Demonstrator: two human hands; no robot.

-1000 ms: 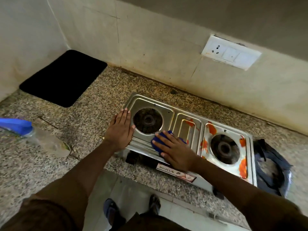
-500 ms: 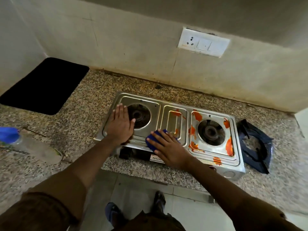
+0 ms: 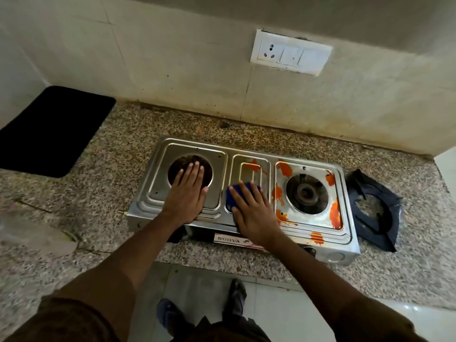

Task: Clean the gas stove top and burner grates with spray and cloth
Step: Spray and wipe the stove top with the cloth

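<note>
1. While the person stands at the counter edge, feet on the tiled floor [image 3: 283, 314] below, both arms reach forward over the stove [image 3: 249, 146].
2. Right hand [image 3: 254, 213]: fingers straight and spread, palm pressing a blue cloth [image 3: 230, 197] flat against the near part of the stove's middle panel. Nothing is gripped; judged, the flat press gives wiping pressure.
3. Left hand [image 3: 186, 196]: fingers straight and together, lying flat over the left burner opening and the plate around it, holding nothing. Judged, it steadies the stove against the wiping push.
4. Left section appears clean. Orange stains [image 3: 335, 214] lie on the middle panel, around the right burner [image 3: 307, 193] and on the front rim; that work is judged outstanding.
5. Grate [image 3: 375, 211]: off the stove, lying on the counter [image 3: 118, 149] just beside its right end, presumably removed to expose the surface.
6. Spray bottle: not discernible.
7. Farther back, a black mat [image 3: 49, 129] sits at the left, a switch plate [image 3: 291, 53] on the wall.
</note>
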